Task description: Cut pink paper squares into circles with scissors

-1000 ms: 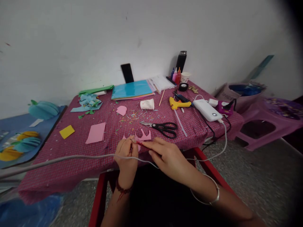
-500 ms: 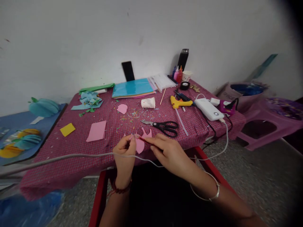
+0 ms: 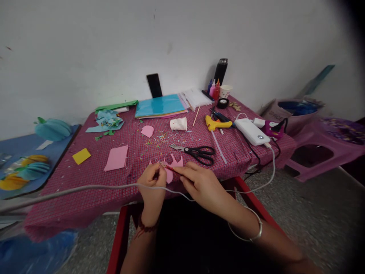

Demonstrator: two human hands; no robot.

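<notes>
Pink paper piece (image 3: 169, 176) in hand, on the near side of the scissors (image 3: 195, 153)

The left hand (image 3: 152, 184) and right hand (image 3: 203, 185) are close together, both nearer the person than the scissors, which lie on the checked tablecloth (image 3: 92, 171). The left thumb and forefinger are pinched on the pink paper piece, whose rounded part shows between the hands. The right fingers are closed round a slim red tool (image 3: 172, 168) directed toward the left fingertips; contact at its tip is too small to verify. A pink strip (image 3: 178, 163) with pointed prongs is visible between the hands and the scissors. Beyond the scissor blades, paper clippings (image 3: 162, 139) are scattered, and a white paper cup (image 3: 178, 124) lies on its side. A yellow glue gun (image 3: 219, 125) lies beyond the scissors to the right; a pink sheet (image 3: 116, 158) lies well to their left
</notes>
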